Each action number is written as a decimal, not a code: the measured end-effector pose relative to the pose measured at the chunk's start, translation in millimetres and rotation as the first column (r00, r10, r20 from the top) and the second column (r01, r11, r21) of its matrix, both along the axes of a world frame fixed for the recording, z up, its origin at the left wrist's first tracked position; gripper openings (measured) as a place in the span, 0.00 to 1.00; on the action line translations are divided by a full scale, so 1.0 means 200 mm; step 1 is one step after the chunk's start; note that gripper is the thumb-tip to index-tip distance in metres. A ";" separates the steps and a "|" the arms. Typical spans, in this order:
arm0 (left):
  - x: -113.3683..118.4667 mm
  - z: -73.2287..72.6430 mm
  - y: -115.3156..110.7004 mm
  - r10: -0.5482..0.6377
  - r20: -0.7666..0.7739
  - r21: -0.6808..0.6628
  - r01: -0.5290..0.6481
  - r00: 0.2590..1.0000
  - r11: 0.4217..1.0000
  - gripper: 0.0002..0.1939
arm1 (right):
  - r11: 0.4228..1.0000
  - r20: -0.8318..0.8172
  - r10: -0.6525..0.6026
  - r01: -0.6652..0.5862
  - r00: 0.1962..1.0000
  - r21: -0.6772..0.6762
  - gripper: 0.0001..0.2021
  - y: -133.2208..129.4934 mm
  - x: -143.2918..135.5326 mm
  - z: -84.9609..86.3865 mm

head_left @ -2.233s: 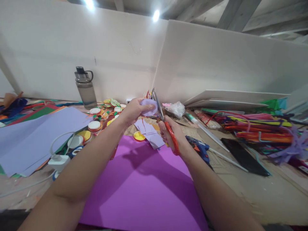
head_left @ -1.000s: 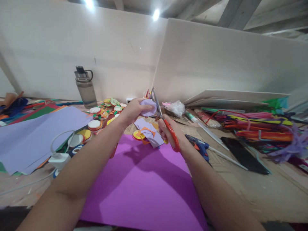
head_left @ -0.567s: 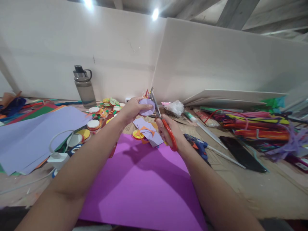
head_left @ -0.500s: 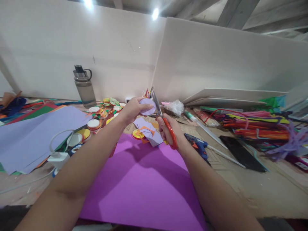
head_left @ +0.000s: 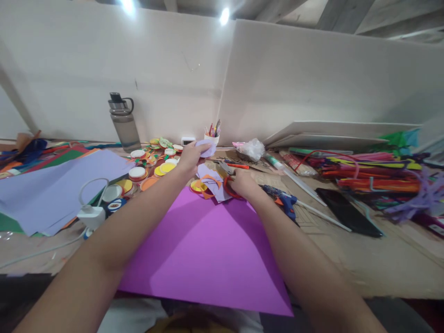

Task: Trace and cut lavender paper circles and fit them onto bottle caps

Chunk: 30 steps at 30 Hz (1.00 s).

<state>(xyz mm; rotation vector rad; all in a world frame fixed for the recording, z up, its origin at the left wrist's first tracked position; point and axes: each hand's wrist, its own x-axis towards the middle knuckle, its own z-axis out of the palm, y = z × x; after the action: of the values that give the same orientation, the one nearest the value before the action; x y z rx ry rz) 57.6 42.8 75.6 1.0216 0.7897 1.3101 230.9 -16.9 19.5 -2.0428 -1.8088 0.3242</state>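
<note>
Between the fingers of my left hand is a lavender paper circle, raised above the table. My right hand is lowered over the red-handled scissors, fingers closed at the handles; the fingertips are partly hidden. The blades point up and away, close to the table. Lavender paper scraps and curled orange offcuts lie just left of the scissors, beside a yellow disc. A large purple sheet spreads out under both forearms.
Lavender sheets, a white charger and a water bottle are on the left, near several round lids. A pen cup stands behind. Rightward are a glue gun, a black phone and pipe cleaners.
My right hand has brought the scissors down from upright beside the circle to near the table. My left hand, holding the circle, has shifted slightly left.
</note>
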 end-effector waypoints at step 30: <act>-0.27 -0.13 0.00 0.186 0.036 0.003 -0.186 0.982 0.982 0.09 | 0.940 -0.646 0.338 -0.216 0.684 0.263 0.08 -0.11 -0.09 0.20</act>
<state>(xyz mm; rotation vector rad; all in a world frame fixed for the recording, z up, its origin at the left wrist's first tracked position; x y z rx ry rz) 4.1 43.3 49.2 0.9438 0.8706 1.4872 213.7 -39.3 60.4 -1.2552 -1.5723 0.8605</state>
